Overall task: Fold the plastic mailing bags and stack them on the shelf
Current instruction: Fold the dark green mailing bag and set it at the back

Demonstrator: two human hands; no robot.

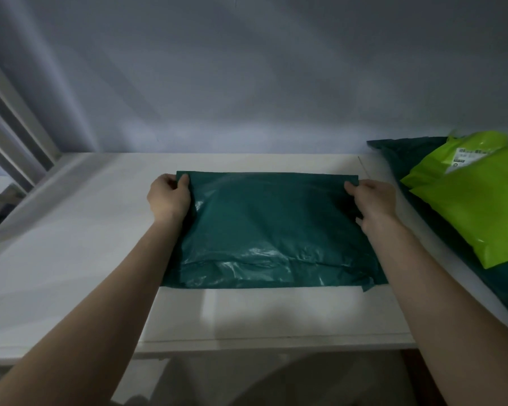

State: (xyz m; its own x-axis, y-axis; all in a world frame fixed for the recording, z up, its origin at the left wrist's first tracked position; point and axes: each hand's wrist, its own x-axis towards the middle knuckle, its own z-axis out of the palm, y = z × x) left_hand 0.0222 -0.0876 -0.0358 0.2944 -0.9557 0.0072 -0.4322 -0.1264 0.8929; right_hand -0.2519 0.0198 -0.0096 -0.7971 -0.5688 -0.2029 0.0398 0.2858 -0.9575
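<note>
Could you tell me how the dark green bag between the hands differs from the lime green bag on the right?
The dark green bag is teal and shows no label; the lime green bag is bright and lies by a white label. The dark one lies centred on the shelf, its far corners pinched by the left hand and right hand; the lime one lies untouched atop other bags. Both are glossy plastic.

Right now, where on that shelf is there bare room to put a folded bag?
Bare shelf lies left of the green bag and in front of it. The right side is crowded with the bag pile.
</note>
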